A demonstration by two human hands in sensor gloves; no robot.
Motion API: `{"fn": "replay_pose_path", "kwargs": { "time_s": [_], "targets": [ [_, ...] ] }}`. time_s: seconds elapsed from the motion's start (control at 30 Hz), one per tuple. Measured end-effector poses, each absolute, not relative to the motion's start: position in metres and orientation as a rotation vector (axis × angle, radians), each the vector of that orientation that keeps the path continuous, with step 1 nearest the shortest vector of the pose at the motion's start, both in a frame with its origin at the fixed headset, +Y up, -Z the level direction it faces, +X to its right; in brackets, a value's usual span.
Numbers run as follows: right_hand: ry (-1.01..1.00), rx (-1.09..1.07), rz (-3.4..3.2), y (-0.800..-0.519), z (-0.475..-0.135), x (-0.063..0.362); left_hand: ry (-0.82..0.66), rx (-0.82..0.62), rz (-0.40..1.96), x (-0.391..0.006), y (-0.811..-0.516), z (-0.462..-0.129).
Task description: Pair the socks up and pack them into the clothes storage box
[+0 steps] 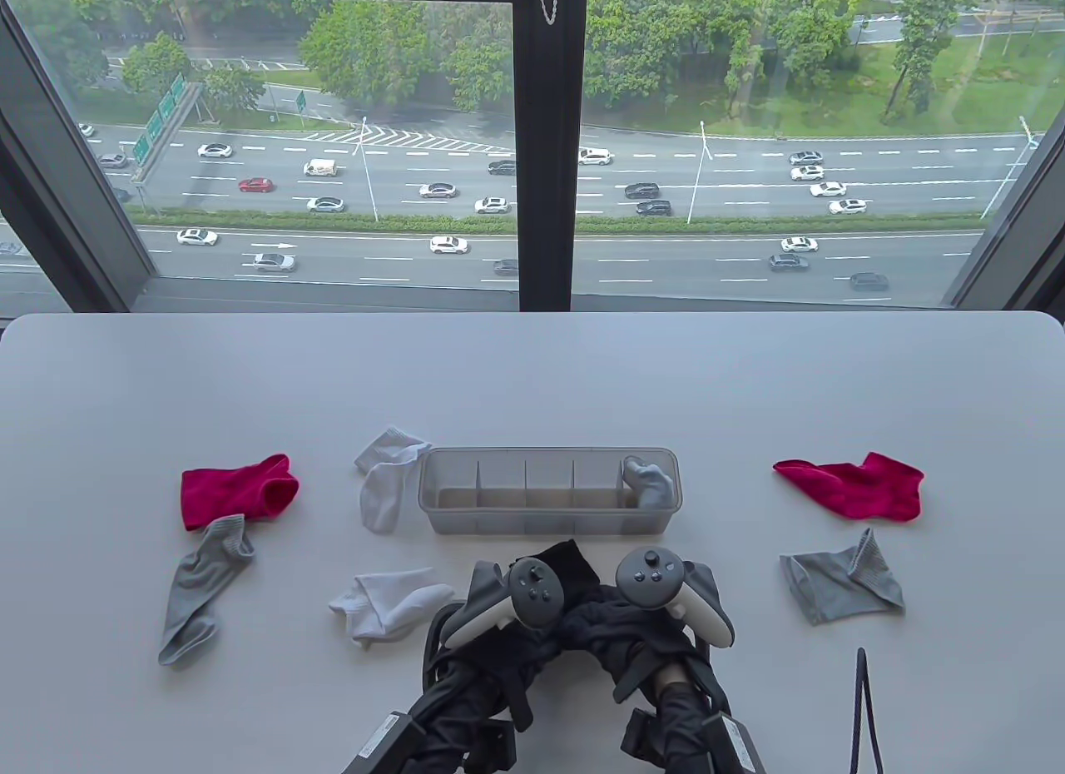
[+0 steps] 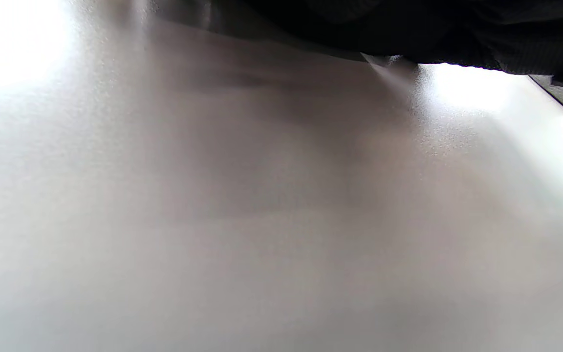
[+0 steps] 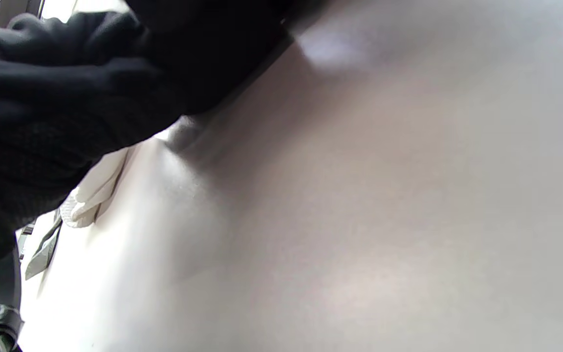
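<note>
At the near edge of the white bench (image 1: 532, 366), our left hand (image 1: 532, 595) and right hand (image 1: 653, 587) meet over a bundle of black socks (image 1: 574, 570). Both seem to be clasping the dark cloth, though trackers and gloves hide the fingers, so we cannot tell either grip for certain. The coming move, as we judge it, turns on one relation: the clothes storage box (image 1: 549, 491) lies just past the bundle at twelve o'clock, its long axis running nine to three across our reach, about equally near to both hands. One grey sock bundle (image 1: 649, 481) already fills its three o'clock end compartment; the other compartments look bare. By our count, two red socks, one (image 1: 237, 491) at ten o'clock and one (image 1: 853, 487) at two; two loose grey socks, one (image 1: 200, 587) at nine and one (image 1: 840, 587) at three; two white socks, one (image 1: 384, 478) just beside the box's nine o'clock end and one (image 1: 391, 603) close to our left hand. The wrist views show little beyond bench surface and dark fabric.
</note>
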State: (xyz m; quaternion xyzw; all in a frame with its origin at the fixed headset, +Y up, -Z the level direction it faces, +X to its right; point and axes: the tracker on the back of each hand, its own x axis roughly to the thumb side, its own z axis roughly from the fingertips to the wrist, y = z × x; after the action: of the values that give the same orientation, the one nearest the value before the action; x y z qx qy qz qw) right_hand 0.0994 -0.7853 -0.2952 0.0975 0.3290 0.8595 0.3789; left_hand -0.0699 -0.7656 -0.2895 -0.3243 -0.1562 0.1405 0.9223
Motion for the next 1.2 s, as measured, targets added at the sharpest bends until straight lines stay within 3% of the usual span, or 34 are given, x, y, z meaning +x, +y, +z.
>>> {"fn": "replay_pose_path", "kwargs": {
  "time_s": [0.17,0.4,0.63,0.8,1.03,1.2],
  "targets": [
    [0.837,0.24,2.214,-0.786,-0.296,0.098,-0.326,-0.715,0.325,-0.07,-0.769,-0.289],
    [0.791,0.195,2.191,-0.787,-0.295,0.099,-0.326,-0.609,0.219,-0.06,-0.762,-0.289],
    [0.831,0.216,2.165,-0.787,-0.295,0.1,-0.336,-0.678,0.244,-0.062,-0.767,-0.287],
    [0.806,0.194,2.169,-0.786,-0.295,0.099,-0.354,-0.592,0.169,-0.056,-0.763,-0.285],
    [0.826,0.233,2.158,-0.786,-0.295,0.1,-0.34,-0.685,0.275,-0.065,-0.768,-0.288],
    [0.843,0.239,2.131,-0.787,-0.294,0.1,-0.335,-0.579,0.169,-0.062,-0.765,-0.285]
  ]
}}
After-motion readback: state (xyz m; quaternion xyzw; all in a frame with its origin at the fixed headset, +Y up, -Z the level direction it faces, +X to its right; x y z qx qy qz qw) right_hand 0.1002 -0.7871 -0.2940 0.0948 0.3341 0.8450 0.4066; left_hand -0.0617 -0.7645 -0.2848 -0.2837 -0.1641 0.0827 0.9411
